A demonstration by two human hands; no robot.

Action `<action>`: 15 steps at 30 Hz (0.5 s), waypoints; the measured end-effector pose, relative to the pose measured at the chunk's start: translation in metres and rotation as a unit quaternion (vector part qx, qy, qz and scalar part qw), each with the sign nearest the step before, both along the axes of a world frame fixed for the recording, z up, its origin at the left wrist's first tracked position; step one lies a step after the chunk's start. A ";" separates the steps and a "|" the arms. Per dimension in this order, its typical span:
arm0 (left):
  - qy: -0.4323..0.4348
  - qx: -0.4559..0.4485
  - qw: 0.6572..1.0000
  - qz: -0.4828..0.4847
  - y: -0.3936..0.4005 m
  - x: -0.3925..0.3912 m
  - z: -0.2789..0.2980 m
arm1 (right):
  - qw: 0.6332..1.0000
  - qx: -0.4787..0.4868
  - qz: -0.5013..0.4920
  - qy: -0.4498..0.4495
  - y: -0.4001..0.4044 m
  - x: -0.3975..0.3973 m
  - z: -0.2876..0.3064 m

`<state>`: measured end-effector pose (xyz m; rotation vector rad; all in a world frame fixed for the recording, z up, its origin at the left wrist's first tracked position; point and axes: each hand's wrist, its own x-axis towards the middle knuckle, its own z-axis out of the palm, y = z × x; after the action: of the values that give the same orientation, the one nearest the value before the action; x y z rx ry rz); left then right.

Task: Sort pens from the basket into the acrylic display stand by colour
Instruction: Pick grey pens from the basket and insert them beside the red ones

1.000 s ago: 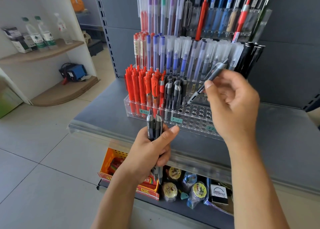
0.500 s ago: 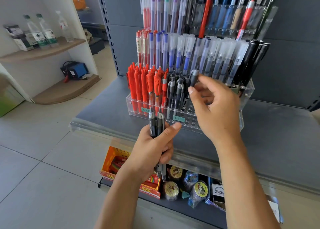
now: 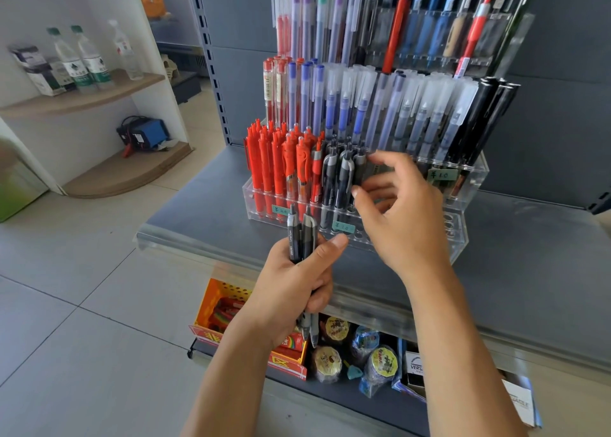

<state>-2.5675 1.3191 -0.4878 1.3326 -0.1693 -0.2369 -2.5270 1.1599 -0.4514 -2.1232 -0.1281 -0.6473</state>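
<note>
The tiered acrylic display stand (image 3: 460,238) sits on the grey shelf. Its front row holds red click pens (image 3: 281,162) on the left and black click pens (image 3: 334,175) next to them. My left hand (image 3: 291,291) grips a bundle of black pens (image 3: 301,238) upright in front of the stand. My right hand (image 3: 400,218) is at the front row, thumb and index finger pinching a black pen (image 3: 359,169) that stands in a hole beside the other black ones. The orange basket (image 3: 215,299) sits on the lower shelf under my left hand.
Higher tiers hold capped red, blue, clear and black pens (image 3: 390,112). The front row has open holes (image 3: 449,221) on the right. Tape rolls and small boxes (image 3: 377,357) fill the lower shelf. A white corner shelf with bottles (image 3: 82,60) stands at the left, across tiled floor.
My right hand brought a black pen down from above the stand and set it into the front row beside the black pens. The left hand and its bundle stayed put.
</note>
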 end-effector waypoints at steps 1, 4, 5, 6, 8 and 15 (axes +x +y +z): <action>0.001 0.001 1.000 0.000 0.000 0.000 0.001 | 1.000 0.000 -0.002 0.003 0.000 0.000 0.000; 0.003 0.007 1.000 0.000 -0.001 -0.001 0.002 | 1.000 -0.009 -0.012 0.017 -0.001 -0.002 0.004; 0.004 0.009 1.000 0.000 -0.001 -0.001 0.002 | 1.000 -0.008 -0.018 0.023 -0.002 -0.004 0.006; 0.004 0.011 1.000 0.000 -0.001 -0.001 0.003 | 0.999 -0.004 -0.023 0.025 -0.003 -0.006 0.009; 0.004 0.013 1.000 -0.006 0.000 -0.001 0.004 | 0.999 0.016 -0.022 0.033 -0.005 -0.014 0.018; -0.006 0.027 0.999 -0.033 -0.004 -0.004 0.004 | 0.959 -0.028 0.187 0.210 -0.004 -0.046 0.036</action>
<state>-2.5716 1.3148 -0.4833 1.3839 -0.2195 -0.2912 -2.5733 1.1558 -0.4155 -2.1622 -0.3060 0.0336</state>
